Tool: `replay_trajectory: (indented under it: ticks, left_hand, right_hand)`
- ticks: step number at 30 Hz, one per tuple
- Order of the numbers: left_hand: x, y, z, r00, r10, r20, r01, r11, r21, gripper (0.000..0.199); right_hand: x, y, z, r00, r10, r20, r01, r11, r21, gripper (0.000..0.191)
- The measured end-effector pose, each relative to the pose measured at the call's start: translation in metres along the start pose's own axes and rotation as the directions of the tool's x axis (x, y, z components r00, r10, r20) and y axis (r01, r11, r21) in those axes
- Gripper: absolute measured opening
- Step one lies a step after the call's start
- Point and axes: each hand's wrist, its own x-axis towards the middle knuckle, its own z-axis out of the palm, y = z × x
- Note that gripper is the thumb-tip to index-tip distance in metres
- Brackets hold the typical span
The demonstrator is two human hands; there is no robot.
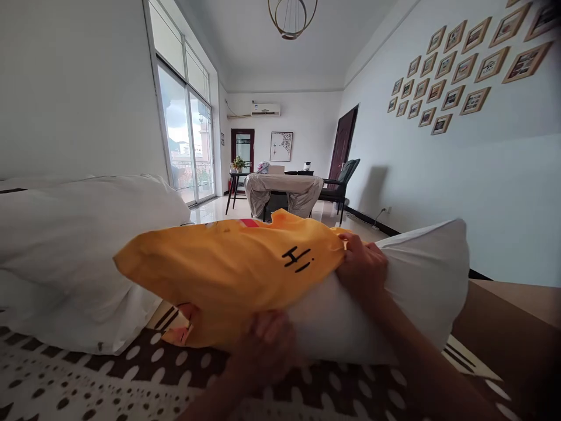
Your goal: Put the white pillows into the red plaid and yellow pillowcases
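A yellow pillowcase (219,269) with "Hi" printed in black covers the left part of a white pillow (425,286). The pillow's right end sticks out bare. My right hand (363,266) is closed on the far edge of the case's opening. Lower down, my left hand (269,342) is closed on the near edge of the opening; it looks slightly blurred. The left end of the case hangs loose and creased, with an orange-pink patch at its lower corner.
Large white bedding (74,257) lies at the left. Beneath everything is a brown-and-white patterned cover (144,380). A brown box-like surface (512,316) stands at the right. Farther off are a covered table (284,184) and a dark chair (344,181).
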Motion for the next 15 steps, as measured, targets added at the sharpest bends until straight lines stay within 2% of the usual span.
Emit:
replay_trajectory:
  ticks: [3, 7, 11, 13, 15]
  left_hand:
    - [-0.007, -0.004, -0.005, 0.995, 0.023, 0.097, -0.029, 0.998, 0.060, 0.034]
    - [-0.003, -0.028, -0.004, 0.958, -0.063, 0.280, 0.030, 0.992, 0.122, 0.032]
    - [0.012, -0.060, 0.012, 0.926, -0.222, 0.304, 0.209, 0.975, 0.074, 0.037]
    - [0.025, -0.072, 0.021, 0.892, -0.324, 0.316, 0.324, 0.945, 0.055, 0.037]
    - [0.039, -0.081, 0.028, 0.863, -0.396, 0.313, 0.404, 0.914, 0.042, 0.035]
  right_hand:
    - [0.014, -0.015, -0.023, 0.999, -0.001, -0.052, 0.005, 0.998, 0.062, 0.038]
    - [0.027, -0.042, -0.064, 0.991, -0.041, -0.129, 0.051, 0.996, 0.076, 0.045]
    - [0.034, -0.071, -0.099, 0.977, -0.179, -0.113, 0.192, 0.975, 0.111, 0.029]
    - [0.035, -0.086, -0.105, 0.967, -0.245, -0.069, 0.252, 0.960, 0.118, 0.021]
    - [0.036, -0.102, -0.101, 0.963, -0.264, -0.049, 0.268, 0.959, 0.096, 0.015]
